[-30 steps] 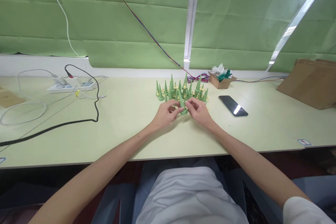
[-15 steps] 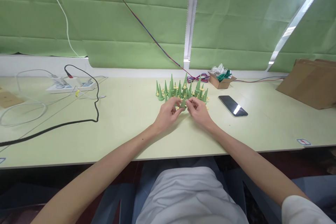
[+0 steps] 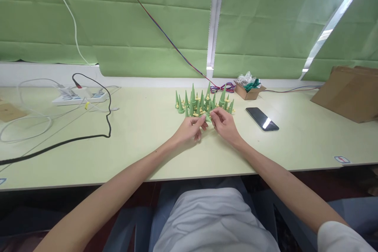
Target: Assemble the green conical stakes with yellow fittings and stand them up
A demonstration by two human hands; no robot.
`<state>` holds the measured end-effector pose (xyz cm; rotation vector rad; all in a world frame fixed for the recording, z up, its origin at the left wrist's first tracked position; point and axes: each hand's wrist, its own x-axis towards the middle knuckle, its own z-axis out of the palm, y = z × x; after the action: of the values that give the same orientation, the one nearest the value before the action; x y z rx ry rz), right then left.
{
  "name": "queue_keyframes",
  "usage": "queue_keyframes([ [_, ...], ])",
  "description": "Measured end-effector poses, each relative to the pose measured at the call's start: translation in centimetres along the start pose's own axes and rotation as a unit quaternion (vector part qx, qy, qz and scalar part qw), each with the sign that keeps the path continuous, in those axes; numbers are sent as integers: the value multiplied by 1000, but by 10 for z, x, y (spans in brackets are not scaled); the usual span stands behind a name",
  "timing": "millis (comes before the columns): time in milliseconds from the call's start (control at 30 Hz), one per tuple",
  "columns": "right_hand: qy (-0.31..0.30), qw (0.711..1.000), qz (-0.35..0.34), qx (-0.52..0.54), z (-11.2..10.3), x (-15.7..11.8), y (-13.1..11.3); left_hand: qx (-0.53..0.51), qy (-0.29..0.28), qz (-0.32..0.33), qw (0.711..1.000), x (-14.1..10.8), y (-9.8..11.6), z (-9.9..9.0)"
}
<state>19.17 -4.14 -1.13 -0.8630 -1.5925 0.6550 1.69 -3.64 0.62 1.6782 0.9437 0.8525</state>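
My left hand (image 3: 190, 129) is closed, with thumb and fingers pinching a small green cone (image 3: 208, 118) that lies tilted between my two hands. Close on its right, my right hand (image 3: 223, 123) has its fingertips pressed together at the cone's other end. What those fingertips grip is too small to make out. Just beyond both hands stands a cluster of upright green cones (image 3: 193, 95) of differing heights, with small yellow pieces (image 3: 202, 110) around their bases. My fingers cover the front of this cluster.
Right of the cones lies a black phone (image 3: 262, 119). Behind it sits a small cardboard box (image 3: 249, 93) with crumpled wrapping, beside coiled wires (image 3: 223, 88). A larger brown carton (image 3: 348, 93) stands far right. A power strip (image 3: 79, 97) and a black cable (image 3: 88, 138) occupy the left side.
The cone between my hands has gone from roughly upright to tilted over. My left hand has turned and dropped slightly; my right hand has barely shifted.
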Motion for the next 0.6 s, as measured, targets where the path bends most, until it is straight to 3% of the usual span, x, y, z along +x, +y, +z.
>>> queue_keyframes([
  [133, -11, 1000, 3, 4, 0, -1, 0, -8, -14, -4, 1000, 1, -3, -2],
  [300, -10, 1000, 14, -14, 0, -1, 0, 33, -12, 36, 999, -1, -8, -5],
  [467, -2, 999, 13, -30, 0, 0, 1, 112, 54, 99, 987, -3, -8, -2],
  [600, -5, 999, 18, -29, 1, 0, 0, 180, 123, 192, 957, 1, -15, 0],
])
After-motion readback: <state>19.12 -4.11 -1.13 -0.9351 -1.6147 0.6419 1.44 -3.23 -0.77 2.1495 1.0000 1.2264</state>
